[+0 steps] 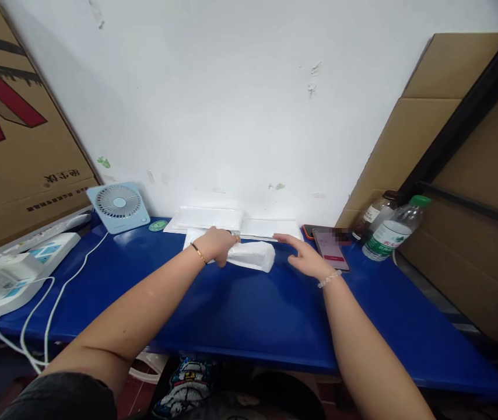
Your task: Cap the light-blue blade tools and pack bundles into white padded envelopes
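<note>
A white packet (252,255) with a crinkled surface lies on the blue table to the right of my left hand (217,244). My left hand is closed on its left end, and some of the fingers are hidden. My right hand (305,258) reaches over the table with its fingers apart and nothing in them. Its index fingertip is near the right-hand flat white package (270,228) by the wall. Behind my left hand lie more flat white packages (207,217), partly overlapping. What they contain does not show.
A light blue fan (119,205) stands at the back left, beside a green round coaster (158,226). White power strips (52,254) with cables occupy the left edge. On the right are a phone (331,249), a green-capped bottle (395,230) and a dark-capped bottle (374,214).
</note>
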### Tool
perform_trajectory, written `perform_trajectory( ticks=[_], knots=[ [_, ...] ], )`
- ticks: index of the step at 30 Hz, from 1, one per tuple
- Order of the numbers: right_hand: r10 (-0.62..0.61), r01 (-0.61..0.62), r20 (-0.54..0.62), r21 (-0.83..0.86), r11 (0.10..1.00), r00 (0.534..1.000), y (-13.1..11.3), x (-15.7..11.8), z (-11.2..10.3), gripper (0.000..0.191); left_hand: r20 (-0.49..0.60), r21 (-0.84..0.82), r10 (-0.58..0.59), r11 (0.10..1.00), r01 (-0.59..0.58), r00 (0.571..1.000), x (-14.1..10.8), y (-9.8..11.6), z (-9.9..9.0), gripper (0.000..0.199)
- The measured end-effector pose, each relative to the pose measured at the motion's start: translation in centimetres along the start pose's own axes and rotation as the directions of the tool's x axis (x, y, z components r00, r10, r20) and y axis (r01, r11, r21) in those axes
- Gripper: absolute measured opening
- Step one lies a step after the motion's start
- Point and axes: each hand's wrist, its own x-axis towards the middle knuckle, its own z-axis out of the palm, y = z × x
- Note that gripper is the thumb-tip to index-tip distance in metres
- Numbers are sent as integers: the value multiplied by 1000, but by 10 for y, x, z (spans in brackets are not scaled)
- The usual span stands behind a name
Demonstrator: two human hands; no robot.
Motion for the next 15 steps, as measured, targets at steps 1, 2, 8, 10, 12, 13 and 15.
perform_trajectory(
  ticks=[1,2,8,10,12,13,15],
  knots=[
    [36,-36,34,-2,999,999,4,0,3,63,-4,70,-19,997,19,1000,3,0,-6,76],
    [58,-58,67,-5,998,996,8,1,6,71,-2,120,-24,992,24,1000,6,1,-12,76],
    [90,-84,123,-54,995,988,23,9,36,117,10,242,-2,970,-1,1000,24,21,-33,72],
    [98,-93,102,-55,994,990,25,11,42,118,-10,232,-2,973,5,1000,25,25,-39,68],
    [89,-85,69,-62,994,994,27,12,45,114,-43,169,-3,986,10,999,26,27,-45,62],
    [74,-71,52,-65,995,996,27,13,46,109,-63,127,-2,992,10,998,26,26,-47,58],
    [24,-22,33,-74,997,999,28,14,48,97,-90,69,3,998,4,996,25,24,-52,51]
  ],
)
